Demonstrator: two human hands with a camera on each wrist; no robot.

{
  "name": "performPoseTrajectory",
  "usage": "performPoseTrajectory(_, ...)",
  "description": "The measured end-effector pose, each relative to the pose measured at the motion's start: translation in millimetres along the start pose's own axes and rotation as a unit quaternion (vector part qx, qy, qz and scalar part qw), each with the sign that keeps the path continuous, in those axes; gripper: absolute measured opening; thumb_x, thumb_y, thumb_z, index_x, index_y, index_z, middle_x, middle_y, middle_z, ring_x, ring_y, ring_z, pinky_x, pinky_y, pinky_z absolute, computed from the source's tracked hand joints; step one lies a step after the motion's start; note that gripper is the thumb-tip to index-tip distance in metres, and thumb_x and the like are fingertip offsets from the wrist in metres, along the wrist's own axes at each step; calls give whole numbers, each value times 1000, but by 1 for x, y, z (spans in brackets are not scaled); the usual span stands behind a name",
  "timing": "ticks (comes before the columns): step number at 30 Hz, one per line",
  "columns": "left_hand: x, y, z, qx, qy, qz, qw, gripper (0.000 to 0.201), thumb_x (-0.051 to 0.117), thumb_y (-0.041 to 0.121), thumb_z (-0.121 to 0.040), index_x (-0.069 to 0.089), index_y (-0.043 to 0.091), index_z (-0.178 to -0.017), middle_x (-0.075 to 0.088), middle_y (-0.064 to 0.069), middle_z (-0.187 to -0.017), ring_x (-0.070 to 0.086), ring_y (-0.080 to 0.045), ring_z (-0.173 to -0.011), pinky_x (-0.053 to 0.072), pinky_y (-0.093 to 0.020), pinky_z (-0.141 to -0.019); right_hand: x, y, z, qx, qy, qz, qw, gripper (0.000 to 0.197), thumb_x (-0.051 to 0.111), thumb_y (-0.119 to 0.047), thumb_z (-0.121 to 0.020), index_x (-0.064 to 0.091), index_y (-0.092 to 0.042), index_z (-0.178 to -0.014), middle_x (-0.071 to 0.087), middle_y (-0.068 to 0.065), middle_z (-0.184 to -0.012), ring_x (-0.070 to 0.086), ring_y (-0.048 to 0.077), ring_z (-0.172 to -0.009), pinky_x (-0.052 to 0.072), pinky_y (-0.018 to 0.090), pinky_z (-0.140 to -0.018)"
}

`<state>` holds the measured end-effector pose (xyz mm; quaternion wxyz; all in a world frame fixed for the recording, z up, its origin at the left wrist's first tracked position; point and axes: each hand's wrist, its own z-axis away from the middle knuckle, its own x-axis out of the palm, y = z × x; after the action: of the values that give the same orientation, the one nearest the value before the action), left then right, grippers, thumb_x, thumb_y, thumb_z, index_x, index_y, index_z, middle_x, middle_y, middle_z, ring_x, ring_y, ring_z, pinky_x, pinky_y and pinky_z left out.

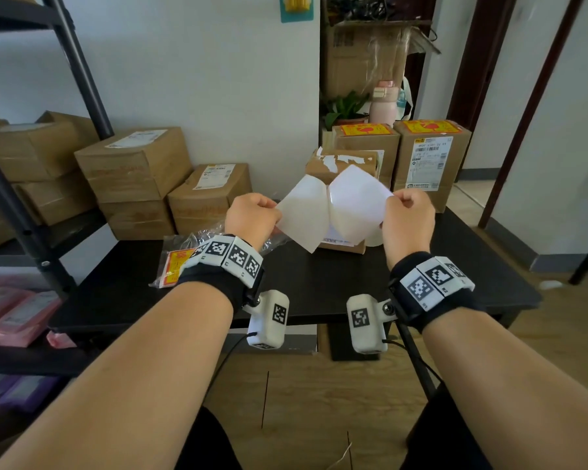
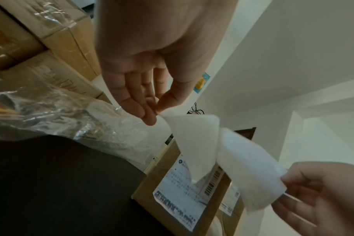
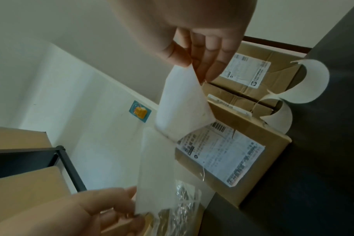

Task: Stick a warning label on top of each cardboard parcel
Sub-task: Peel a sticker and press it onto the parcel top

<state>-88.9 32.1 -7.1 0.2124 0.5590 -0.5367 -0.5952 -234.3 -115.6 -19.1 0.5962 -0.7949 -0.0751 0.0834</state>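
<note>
- Left hand [image 1: 252, 217] pinches one corner of the white backing sheet [image 1: 304, 215], thumb against fingertips; right hand [image 1: 408, 217] pinches the far corner of the peeling label [image 1: 355, 201], fingers curled.
- Both layers are thin, glossy, white on the visible side and bowed; they are still joined along a middle seam, held in the air over the black table [image 1: 319, 276].
- Right below them lies a small brown cardboard parcel [image 3: 251, 132] with a printed shipping slip and barcode; the text is too blurred to read.
- Behind it, two taller parcels [image 1: 431, 157] already carry red-and-yellow warning labels on top.
- A crinkly clear plastic bag [image 1: 177, 262] of more red-yellow labels lies at table left, next to the stacked plain boxes [image 1: 136, 164].
- Curled white backing scraps [image 3: 311, 79] lie on the table beside the parcel.
- Black metal shelf [image 1: 31, 212] on the left; pink bottle [image 1: 384, 103] and plant at the back.
</note>
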Motion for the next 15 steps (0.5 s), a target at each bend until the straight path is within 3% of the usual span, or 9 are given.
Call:
performPoseTrajectory(2,4,1,3,17,-6,-46,999,12,61,11,-80,69,20,-82,72,-3,-75,72,-21,-66,61,-39,-71,-7,-3,-4,-10,26,-20,999,15,45,-11,-92,56,-14,-102,57,1,-101,54,10,-87,45,22,-68)
performPoseTrajectory(3,7,2,4,23,-8,-68,997,13,60,11,-81,67,21,-77,72,-5,-74,72,-22,-65,62,-39,-69,-11,-5,-5,-12,36,-31,999,14,45,-11,-92,54,-15,-101,56,0,-101,54,11,-88,45,21,-68)
performPoseTrajectory(5,14,4,7,30,-22,-116,993,20,57,8,-82,65,22,-69,72,-8,-70,71,-26,-63,62,-40,-66,-16,-9,-8,-9,58,-49,997,14,44,-12,-91,52,-18,-101,56,1,-104,57,17,-95,53,30,-74)
performPoseTrajectory(8,28,9,13,20,-78,-137,987,22,53,3,-84,67,15,-71,72,-14,-68,72,-30,-65,62,-41,-68,-24,-12,-10,-1,72,-66,995,17,44,-12,-89,51,-19,-103,57,3,-109,59,19,-101,56,34,-80)
performPoseTrajectory(11,45,16,21,-16,-153,-54,987,18,53,-3,-87,68,6,-90,69,-14,-74,70,-27,-66,61,-40,-70,-34,-9,-11,2,74,-67,995,18,44,-11,-89,51,-20,-103,57,1,-107,59,19,-101,57,33,-80)
performPoseTrajectory(13,55,25,29,-52,-202,33,978,17,54,-6,-89,63,0,-101,65,-16,-79,66,-24,-63,61,-34,-64,-41,-5,-11,1,75,-66,995,19,43,-10,-89,52,-18,-105,57,2,-107,59,19,-100,54,27,-72)
performPoseTrajectory(15,64,34,36,-87,-254,89,959,16,55,-7,-90,60,1,-102,65,-19,-82,66,-23,-63,59,-29,-60,-49,-1,-12,-1,79,-63,995,21,43,-9,-90,53,-15,-108,58,3,-108,58,17,-98,48,19,-66)
